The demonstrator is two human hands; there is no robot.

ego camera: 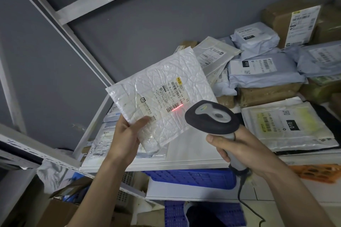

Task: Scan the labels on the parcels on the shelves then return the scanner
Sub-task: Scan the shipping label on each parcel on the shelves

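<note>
My left hand (127, 134) grips the lower corner of a white bubble mailer (160, 96), held tilted above the shelf (184, 160). Its shipping label (171, 96) faces me. A red scan line lies across the barcode at the label's lower edge. My right hand (238, 147) holds the handle of a grey and black barcode scanner (212, 118), whose head points at that barcode from the right. The scanner's cable hangs down below my wrist.
Several parcels lie on the shelf to the right: grey poly bags (265, 72), brown wrapped boxes (287, 14) and a flat white mailer (287, 125). More parcels sit behind the left upright. Blue crates (190, 175) and a cardboard box (60, 214) stand below.
</note>
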